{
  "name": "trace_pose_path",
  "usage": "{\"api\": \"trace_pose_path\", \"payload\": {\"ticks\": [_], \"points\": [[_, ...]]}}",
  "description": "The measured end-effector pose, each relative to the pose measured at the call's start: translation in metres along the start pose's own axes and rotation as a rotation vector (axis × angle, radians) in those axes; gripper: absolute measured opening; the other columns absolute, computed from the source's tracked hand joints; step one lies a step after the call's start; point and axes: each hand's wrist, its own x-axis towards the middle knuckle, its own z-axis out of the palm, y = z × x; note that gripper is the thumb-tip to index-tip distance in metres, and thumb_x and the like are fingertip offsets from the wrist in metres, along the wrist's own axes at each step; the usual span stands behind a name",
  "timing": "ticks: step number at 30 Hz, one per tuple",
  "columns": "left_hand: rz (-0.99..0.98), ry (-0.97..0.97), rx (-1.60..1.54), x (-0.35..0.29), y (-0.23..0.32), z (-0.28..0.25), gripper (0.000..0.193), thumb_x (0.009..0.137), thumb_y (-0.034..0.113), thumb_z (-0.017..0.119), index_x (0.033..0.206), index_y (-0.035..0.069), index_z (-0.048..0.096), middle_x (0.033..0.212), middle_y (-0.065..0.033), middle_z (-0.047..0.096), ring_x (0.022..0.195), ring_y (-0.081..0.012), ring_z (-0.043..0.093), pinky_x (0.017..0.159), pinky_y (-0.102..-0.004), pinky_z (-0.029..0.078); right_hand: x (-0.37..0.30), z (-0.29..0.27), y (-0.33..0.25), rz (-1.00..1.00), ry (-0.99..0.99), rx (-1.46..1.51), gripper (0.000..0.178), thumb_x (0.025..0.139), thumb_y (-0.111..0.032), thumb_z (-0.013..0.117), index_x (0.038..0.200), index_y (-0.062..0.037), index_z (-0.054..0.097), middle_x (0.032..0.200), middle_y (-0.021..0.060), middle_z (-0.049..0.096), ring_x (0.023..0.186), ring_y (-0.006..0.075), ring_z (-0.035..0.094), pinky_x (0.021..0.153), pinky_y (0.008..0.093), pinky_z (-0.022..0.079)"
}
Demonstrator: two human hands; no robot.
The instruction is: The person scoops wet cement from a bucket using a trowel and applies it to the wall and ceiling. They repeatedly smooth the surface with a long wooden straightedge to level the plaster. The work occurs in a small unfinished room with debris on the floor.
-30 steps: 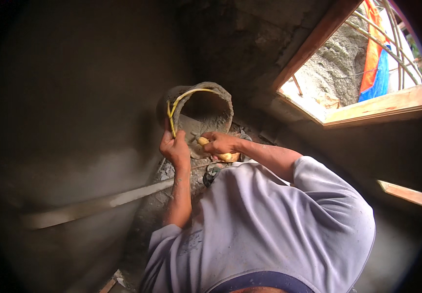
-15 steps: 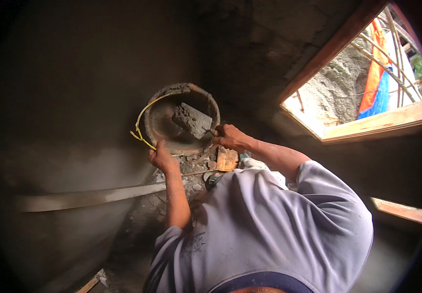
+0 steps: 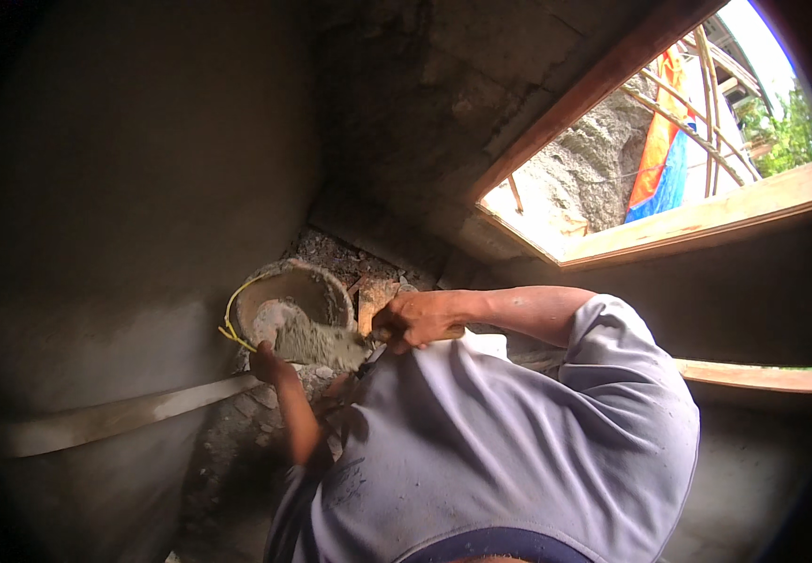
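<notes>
A round, mortar-caked bucket (image 3: 338, 291) with a yellow cord handle (image 3: 229, 312) sits left of the middle. My left hand (image 3: 276, 366) is closed on its near rim, beside the cord's lower end. In my right hand (image 3: 420, 319) is the handle of a trowel, its fist near my chest. A thick layer of wet grey mortar (image 3: 312, 343) covers the trowel's blade, which lies across the bucket's near side. The blade itself is mostly hidden under the mortar. Some paler mortar (image 3: 270, 317) shows inside the bucket.
A long pale board (image 3: 134, 413) runs along the left wall toward my left hand. Beyond the bucket are rubble (image 3: 321, 246) and a piece of wood (image 3: 374, 298). A wood-framed window opening (image 3: 697, 225) is at the upper right, with poles and an orange-and-blue tarp outside.
My right hand has drawn the mortar-loaded trowel from inside the bucket toward me, over the near rim. My left hand stays at the rim. The whole view has shifted, and the bucket appears lower left.
</notes>
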Motion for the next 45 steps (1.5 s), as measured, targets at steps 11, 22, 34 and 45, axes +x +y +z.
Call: {"api": "trace_pose_path", "payload": {"ticks": [11, 22, 34, 45], "points": [[0.184, 0.11, 0.303, -0.035, 0.047, 0.012, 0.026, 0.074, 0.013, 0.06, 0.087, -0.009, 0.061, 0.087, -0.0182, 0.064, 0.078, -0.028, 0.06, 0.076, -0.0379, 0.047, -0.133, -0.192, 0.141, 0.293, 0.789, -0.119, 0.025, 0.085, -0.022, 0.057, 0.101, -0.0028, 0.06, 0.088, 0.0077, 0.062, 0.079, 0.0145, 0.061, 0.067, 0.0325, 0.05], [0.298, -0.308, 0.172, -0.049, 0.076, 0.093, 0.022, 0.073, 0.013, 0.061, 0.083, -0.006, 0.062, 0.077, -0.0172, 0.063, 0.07, -0.0289, 0.057, 0.071, -0.0378, 0.044, -0.051, 0.001, 0.078, 0.205, 0.683, 0.45, 0.033, 0.077, -0.013, 0.059, 0.107, 0.0001, 0.052, 0.09, 0.0123, 0.062, 0.079, 0.0194, 0.061, 0.067, 0.0342, 0.05], [0.566, -0.46, 0.155, -0.124, 0.181, 0.14, 0.031, 0.074, 0.007, 0.06, 0.06, 0.002, 0.033, 0.056, 0.0006, 0.038, 0.057, -0.0097, 0.036, 0.053, -0.0306, 0.034, 0.014, -0.016, 0.084, 0.349, 0.85, -0.603, 0.037, 0.078, -0.014, 0.055, 0.107, 0.0057, 0.044, 0.089, 0.0233, 0.058, 0.076, 0.0372, 0.062, 0.064, 0.045, 0.052], [0.518, -0.444, 0.022, -0.101, 0.165, 0.14, 0.012, 0.072, 0.004, 0.06, 0.067, -0.001, 0.05, 0.064, -0.0008, 0.05, 0.059, -0.0099, 0.045, 0.057, -0.0271, 0.037, 0.069, -0.006, 0.075, 0.239, 0.946, -0.307, 0.043, 0.08, -0.017, 0.055, 0.115, 0.0048, 0.043, 0.098, 0.0249, 0.057, 0.086, 0.0395, 0.062, 0.072, 0.0462, 0.052]]}}
